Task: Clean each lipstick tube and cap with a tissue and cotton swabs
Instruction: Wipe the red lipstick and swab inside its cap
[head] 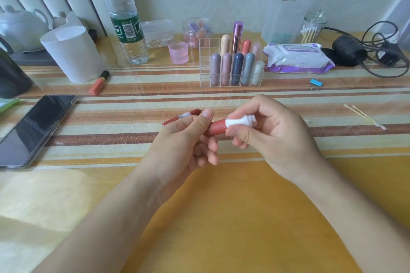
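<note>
Fingers (pixel 205 117) of the left hand (pixel 184 139) grip a red cap (pixel 216 129), the right hand's (pixel 273 133) pinch tissue (pixel 238 122) against it; its tube (pixel 177 118) and racked lipsticks (pixel 237 68) likely remain.

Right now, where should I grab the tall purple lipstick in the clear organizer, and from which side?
Pinch the tall purple lipstick by its upper half, from above. It stands upright in the back row of the clear organizer, and only its top clears the cream tube and coral tube beside it; the front row likely blocks a lower grip.
</note>
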